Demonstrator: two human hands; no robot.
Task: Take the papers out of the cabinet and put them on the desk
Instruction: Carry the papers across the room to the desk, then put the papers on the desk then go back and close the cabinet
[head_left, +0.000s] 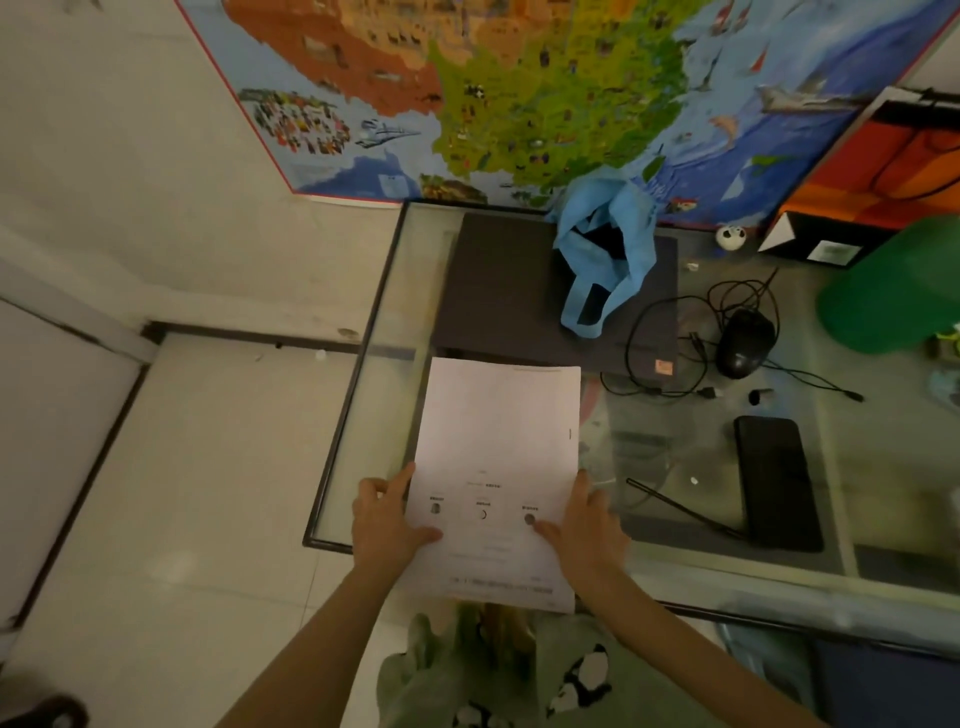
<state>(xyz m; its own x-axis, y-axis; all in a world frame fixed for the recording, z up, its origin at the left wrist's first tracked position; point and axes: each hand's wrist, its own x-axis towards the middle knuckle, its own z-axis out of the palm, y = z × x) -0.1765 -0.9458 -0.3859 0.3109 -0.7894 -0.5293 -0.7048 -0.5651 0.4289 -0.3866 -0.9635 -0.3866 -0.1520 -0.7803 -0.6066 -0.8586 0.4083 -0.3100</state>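
Observation:
A stack of white printed papers (498, 447) is held over the near left part of the glass-topped desk (384, 374), its near end overhanging the desk's front edge. My left hand (384, 519) grips the papers' left edge, thumb on top. My right hand (587, 525) grips the right edge, thumb pressing the sheet. Whether the far end rests on the glass I cannot tell. No cabinet is in view.
A closed dark laptop (498, 291) lies beyond the papers with a blue cloth bag (608, 260) on it. To the right are a black mouse (745, 343) with tangled cables, a black phone (779, 483), a thin black stick (680, 509) and a green object (898, 286). White floor lies left.

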